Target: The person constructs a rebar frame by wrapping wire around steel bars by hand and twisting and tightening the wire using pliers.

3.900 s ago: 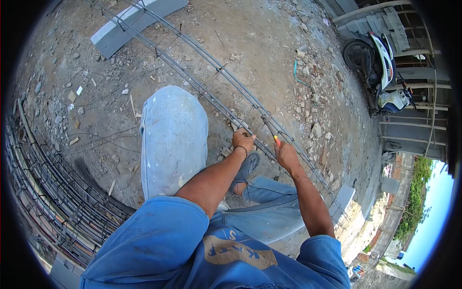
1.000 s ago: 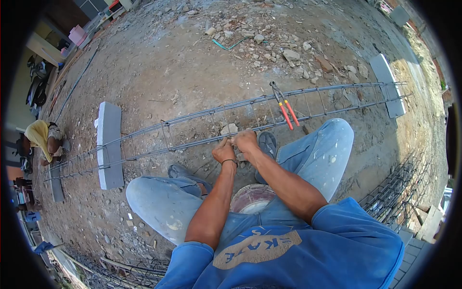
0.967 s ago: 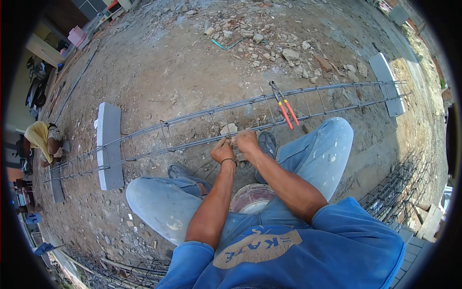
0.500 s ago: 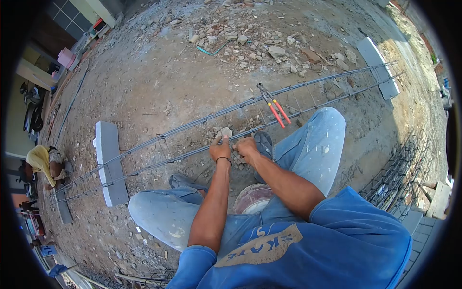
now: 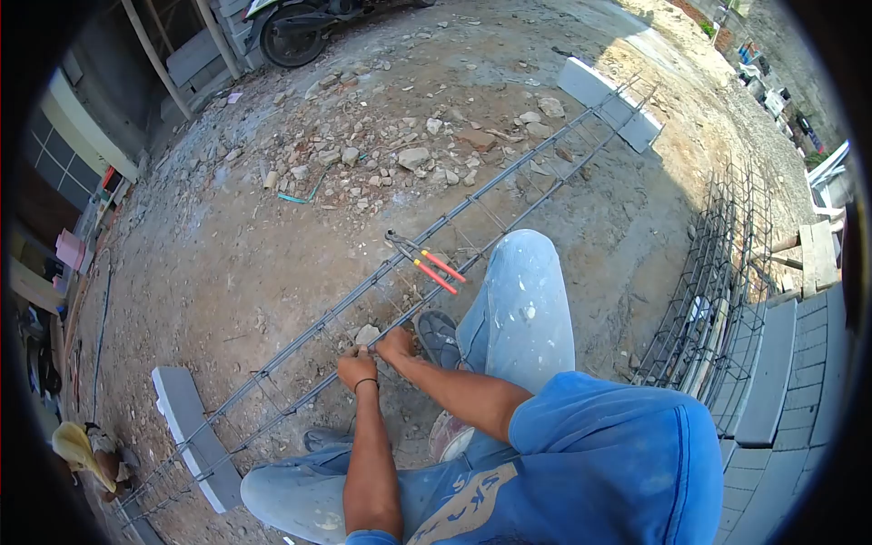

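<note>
My left hand (image 5: 357, 368) is closed at the near bars of a long steel rebar frame (image 5: 309, 397), its fingers pressed together on something too small to make out. Right beside it, my right hand (image 5: 394, 346) is also closed at the same bars, its fingertips partly hidden. Pincers with red and yellow handles (image 5: 439, 271) lie across the frame, farther along to the right of both hands. A pale stone (image 5: 367, 335) sits on the ground just beyond my fingers.
Grey blocks (image 5: 193, 436) (image 5: 610, 104) support the frame near both ends. A co-worker (image 5: 94, 454) crouches at lower left. More rebar cages (image 5: 708, 282) lie at the right beside stacked blocks (image 5: 817, 363). Rubble (image 5: 413, 158) and a motorbike (image 5: 295, 34) are beyond the frame.
The view has swung to the right, so the frame now slants more steeply. My hands have come together again at the near bars. The pincers still rest on the frame.
</note>
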`<state>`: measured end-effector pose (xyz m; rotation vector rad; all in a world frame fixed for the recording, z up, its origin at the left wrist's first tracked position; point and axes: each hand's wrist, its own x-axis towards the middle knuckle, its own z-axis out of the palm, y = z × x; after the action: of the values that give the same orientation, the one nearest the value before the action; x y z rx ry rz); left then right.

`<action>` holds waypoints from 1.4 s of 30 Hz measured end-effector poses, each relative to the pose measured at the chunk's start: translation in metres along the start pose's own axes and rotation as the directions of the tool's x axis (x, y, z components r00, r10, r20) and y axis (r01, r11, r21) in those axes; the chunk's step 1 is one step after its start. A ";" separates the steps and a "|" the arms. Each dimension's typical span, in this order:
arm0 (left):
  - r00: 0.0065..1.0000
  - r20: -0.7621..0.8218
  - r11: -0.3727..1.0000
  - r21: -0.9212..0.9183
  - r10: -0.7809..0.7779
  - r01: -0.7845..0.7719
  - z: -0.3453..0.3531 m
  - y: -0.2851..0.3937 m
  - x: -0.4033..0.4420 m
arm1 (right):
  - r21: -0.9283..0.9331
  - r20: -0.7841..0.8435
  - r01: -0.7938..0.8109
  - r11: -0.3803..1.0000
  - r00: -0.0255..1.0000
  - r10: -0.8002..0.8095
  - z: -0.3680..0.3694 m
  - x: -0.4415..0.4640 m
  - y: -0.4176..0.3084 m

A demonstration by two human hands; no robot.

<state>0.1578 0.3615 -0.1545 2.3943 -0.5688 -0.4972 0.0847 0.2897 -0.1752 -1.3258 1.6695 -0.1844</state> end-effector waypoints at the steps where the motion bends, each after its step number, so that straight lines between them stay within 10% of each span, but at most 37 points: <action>1: 1.000 0.006 0.997 0.069 0.019 -0.020 -0.003 0.003 -0.001 | -0.033 -0.044 0.053 0.998 0.998 -0.054 0.011 0.006 0.011; 9: 0.993 -0.030 0.980 0.172 0.110 -0.104 0.001 -0.008 0.012 | 0.087 -0.269 0.214 0.973 0.945 -0.184 0.025 -0.005 0.013; 12: 0.979 0.199 0.997 0.056 0.038 -0.050 -0.013 0.002 0.022 | 0.148 -0.231 0.122 0.981 0.969 -0.086 0.019 -0.008 0.010; 20: 0.771 0.591 0.609 -0.527 -0.240 0.593 -0.016 -0.010 0.025 | 0.092 -0.236 0.101 0.991 0.969 -0.077 0.017 -0.001 0.010; 27: 0.774 0.595 0.506 -0.609 -0.218 0.611 -0.003 -0.022 0.031 | -0.110 -0.209 0.214 0.971 0.950 -0.233 -0.023 -0.032 0.004; 30: 0.773 0.600 0.470 -0.632 -0.207 0.616 -0.003 -0.022 0.030 | -0.186 -0.098 0.395 0.900 0.904 -0.417 -0.040 -0.044 -0.015; 32: 0.797 0.580 0.477 -0.659 -0.170 0.581 -0.003 -0.022 0.025 | -0.280 -0.228 0.771 0.571 0.525 -0.820 -0.039 -0.035 -0.029; 35: 0.781 0.608 0.434 -0.671 -0.142 0.601 0.001 -0.030 0.030 | -0.422 0.170 0.801 0.424 0.530 -0.831 -0.060 -0.041 -0.051; 42: 0.798 0.579 0.436 -0.683 -0.165 0.586 -0.001 -0.021 0.023 | -0.434 0.267 0.812 0.391 0.530 -0.805 -0.034 -0.027 -0.042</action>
<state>0.1835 0.3652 -0.1719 1.3961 0.1247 -1.2239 0.0862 0.2811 -0.1158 -2.5162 0.8937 -0.3084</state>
